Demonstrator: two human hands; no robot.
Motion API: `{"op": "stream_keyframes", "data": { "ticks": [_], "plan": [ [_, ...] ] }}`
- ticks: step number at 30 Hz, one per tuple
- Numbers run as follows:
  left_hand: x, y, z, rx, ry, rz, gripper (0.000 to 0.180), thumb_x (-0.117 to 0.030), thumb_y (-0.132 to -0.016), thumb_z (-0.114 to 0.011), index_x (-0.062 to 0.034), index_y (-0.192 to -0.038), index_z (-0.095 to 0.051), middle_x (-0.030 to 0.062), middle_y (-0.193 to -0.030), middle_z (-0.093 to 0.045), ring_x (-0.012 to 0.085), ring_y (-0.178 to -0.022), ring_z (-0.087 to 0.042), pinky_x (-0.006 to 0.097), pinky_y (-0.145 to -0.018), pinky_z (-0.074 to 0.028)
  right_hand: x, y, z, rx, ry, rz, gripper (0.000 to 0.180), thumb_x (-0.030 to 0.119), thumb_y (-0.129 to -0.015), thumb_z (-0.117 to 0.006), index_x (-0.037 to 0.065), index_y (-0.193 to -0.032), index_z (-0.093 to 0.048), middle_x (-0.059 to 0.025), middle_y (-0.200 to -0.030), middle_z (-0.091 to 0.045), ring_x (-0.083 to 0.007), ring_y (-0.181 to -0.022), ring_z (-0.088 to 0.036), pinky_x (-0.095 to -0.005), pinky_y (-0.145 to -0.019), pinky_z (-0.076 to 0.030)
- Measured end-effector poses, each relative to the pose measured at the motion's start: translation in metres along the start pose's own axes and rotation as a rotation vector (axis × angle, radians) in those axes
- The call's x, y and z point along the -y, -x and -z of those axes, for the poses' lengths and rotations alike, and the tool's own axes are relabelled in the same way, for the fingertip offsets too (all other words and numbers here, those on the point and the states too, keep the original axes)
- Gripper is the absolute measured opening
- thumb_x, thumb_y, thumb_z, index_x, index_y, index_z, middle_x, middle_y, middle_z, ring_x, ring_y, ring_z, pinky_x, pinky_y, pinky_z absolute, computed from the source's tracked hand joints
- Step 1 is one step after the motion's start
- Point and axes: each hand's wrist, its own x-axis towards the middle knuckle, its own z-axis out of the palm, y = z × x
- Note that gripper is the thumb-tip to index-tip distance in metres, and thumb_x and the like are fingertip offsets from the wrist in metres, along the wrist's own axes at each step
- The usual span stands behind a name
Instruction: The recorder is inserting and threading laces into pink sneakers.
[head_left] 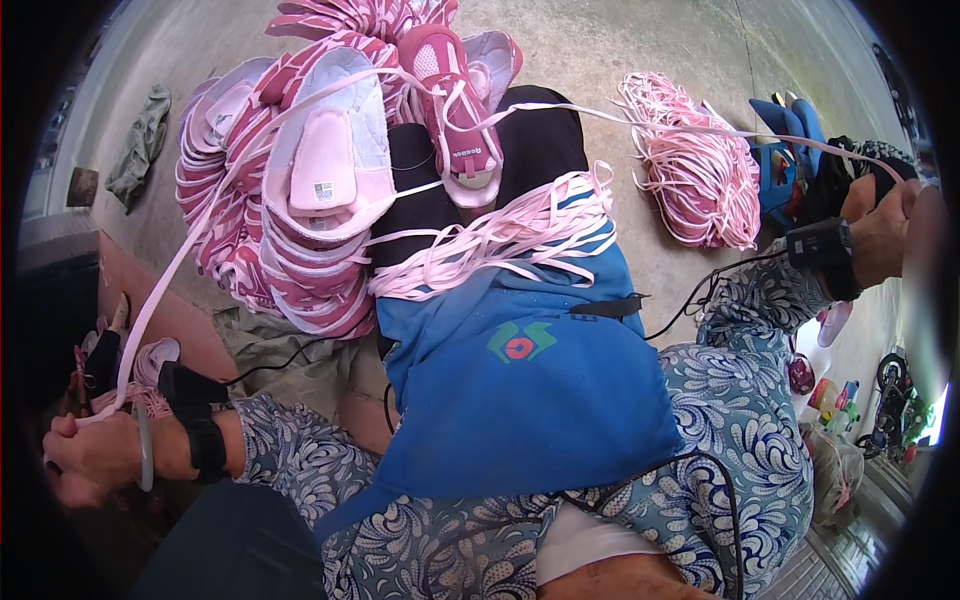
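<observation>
A dark pink shoe upper (pixel 437 60) with a pale heel stands between my knees. A long pale pink shoelace (pixel 680 126) runs through its upper part and stretches out to both sides. My left hand (pixel 95 455), far out at the left edge, is closed on one length of the lace. Out at the right edge, my right hand (pixel 882 235) is closed around the other length; its fingertips are partly hidden. Both arms are spread wide. Across my lap, on a blue apron (pixel 530 400), lies a loose bunch of pink laces (pixel 500 240).
Stacked pink shoe uppers (pixel 315 270) stand left of my knees, with more behind. A thick bundle of pink laces (pixel 697 165) lies on the concrete floor (pixel 590 50) to the right, beside blue sandals (pixel 785 125). Crumpled grey-green cloth (pixel 142 150) lies far left.
</observation>
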Motion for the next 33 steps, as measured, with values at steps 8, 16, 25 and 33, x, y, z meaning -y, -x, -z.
{"op": "stream_keyframes", "data": {
  "ticks": [8, 16, 25, 33],
  "plan": [
    [-0.150, 0.145, -0.039, 1.077, 1.285, 0.354, 0.024, -0.004, -0.092, -0.042, -0.0026, -0.107, -0.060, -0.0040, -0.066, -0.043, 0.0039, -0.061, -0.039, 0.017, -0.057, -0.033, -0.113, 0.202, -0.218, 0.703, 0.494, -0.394, 0.020, 0.016, -0.086, -0.054, 0.002, -0.097, -0.065, -0.0132, -0.083, -0.064, -0.0227, -0.075, -0.061, -0.0299, -0.068, -0.048],
    [-0.205, 0.239, -0.088, 1.164, 0.917, -0.161, 0.023, -0.010, -0.087, -0.046, 0.0025, -0.104, -0.055, 0.0203, -0.096, -0.059, 0.0334, -0.089, -0.058, 0.039, -0.081, -0.046, -0.163, 0.261, -0.276, 0.975, 0.706, -0.406, 0.022, 0.015, -0.083, -0.047, -0.002, -0.088, -0.060, -0.0232, -0.085, -0.059, -0.0392, -0.077, -0.059, -0.0451, -0.071, -0.048],
    [-0.197, 0.247, -0.096, 1.454, 0.797, -0.269, 0.020, -0.020, -0.086, -0.050, -0.0010, -0.091, -0.054, 0.0214, -0.086, -0.059, 0.0395, -0.079, -0.057, 0.047, -0.069, -0.044, -0.169, 0.275, -0.273, 1.050, 0.734, -0.394, 0.014, 0.014, -0.081, -0.052, 0.000, -0.084, -0.055, -0.0179, -0.085, -0.056, -0.0369, -0.071, -0.060, -0.0452, -0.060, -0.049],
    [-0.207, 0.241, -0.125, 1.647, 0.774, -0.478, 0.035, -0.027, -0.088, -0.037, 0.0010, -0.085, -0.057, 0.0222, -0.073, -0.060, 0.0396, -0.074, -0.058, 0.046, -0.069, -0.044, -0.201, 0.287, -0.278, 0.958, 0.808, -0.312, 0.011, 0.012, -0.081, -0.050, 0.001, -0.082, -0.053, -0.0163, -0.083, -0.055, -0.0357, -0.070, -0.059, -0.0431, -0.058, -0.049]
  ]
}}
